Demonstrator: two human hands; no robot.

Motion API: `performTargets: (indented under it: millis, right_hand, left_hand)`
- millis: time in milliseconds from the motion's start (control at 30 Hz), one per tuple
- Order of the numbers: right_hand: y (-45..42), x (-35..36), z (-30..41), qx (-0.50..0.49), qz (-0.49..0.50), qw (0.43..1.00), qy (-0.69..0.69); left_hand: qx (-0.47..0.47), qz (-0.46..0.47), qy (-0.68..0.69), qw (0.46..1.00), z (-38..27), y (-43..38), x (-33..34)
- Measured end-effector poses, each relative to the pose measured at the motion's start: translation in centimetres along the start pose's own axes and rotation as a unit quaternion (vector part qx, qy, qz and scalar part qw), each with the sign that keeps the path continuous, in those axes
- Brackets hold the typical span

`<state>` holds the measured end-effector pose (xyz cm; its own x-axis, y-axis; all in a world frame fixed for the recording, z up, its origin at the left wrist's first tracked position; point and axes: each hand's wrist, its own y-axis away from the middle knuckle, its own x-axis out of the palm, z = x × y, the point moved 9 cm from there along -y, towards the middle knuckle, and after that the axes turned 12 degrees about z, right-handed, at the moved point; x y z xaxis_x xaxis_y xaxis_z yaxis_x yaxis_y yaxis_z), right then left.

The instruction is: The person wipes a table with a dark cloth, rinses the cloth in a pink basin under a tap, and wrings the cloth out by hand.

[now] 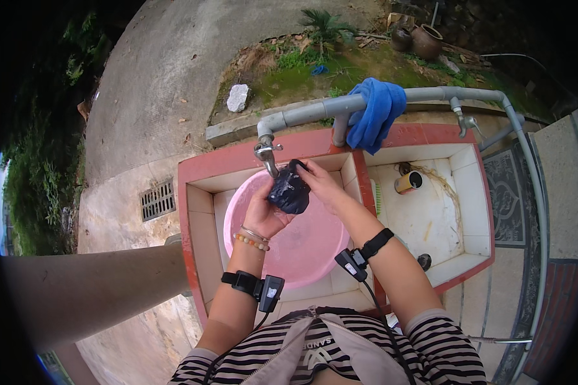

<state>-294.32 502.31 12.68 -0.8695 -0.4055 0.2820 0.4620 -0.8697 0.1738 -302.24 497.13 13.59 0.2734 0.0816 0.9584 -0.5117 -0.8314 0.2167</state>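
Both my hands hold a dark, wet, bunched-up cloth (290, 190) just below the spout of a metal tap (267, 156). My left hand (266, 211) supports it from below and the left side. With its fingers, my right hand (320, 185) grips the upper right edge of the cloth. Underneath is a pink plastic basin (231, 211) with water (308, 250) in it. The basin stands in the left compartment of a tiled double sink (204, 236). What the cloth is exactly cannot be told, as it is crumpled.
A blue towel (378, 113) is wrapped over the grey water pipe (308, 113). In the right compartment lie an open can (408, 182) and a strand of fibre (450, 192); a green-bristled brush (376, 196) leans by the divider (363, 178). A thick column (101, 288) stands at the left.
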Motion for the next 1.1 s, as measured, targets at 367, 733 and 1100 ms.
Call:
performTargets:
  millis: [367, 733, 1100]
  right_hand:
    - [0.7, 2.5, 0.1, 0.035, -0.089, 0.939, 0.331]
    - [2.3, 4.7, 4.1, -0.127, -0.085, 0.909, 0.387]
    - [5.4, 7.2, 8.1, -0.165, -0.034, 0.823, 0.543]
  left_hand:
    - [0.017, -0.237, -0.187, 0.953, -1.7, -0.4, -7.3]
    - [0.013, -0.107, -0.107, 0.988, -0.8, -1.6, -4.5]
    - [0.06, -0.127, 0.019, 0.99, -0.8, -0.5, -4.6]
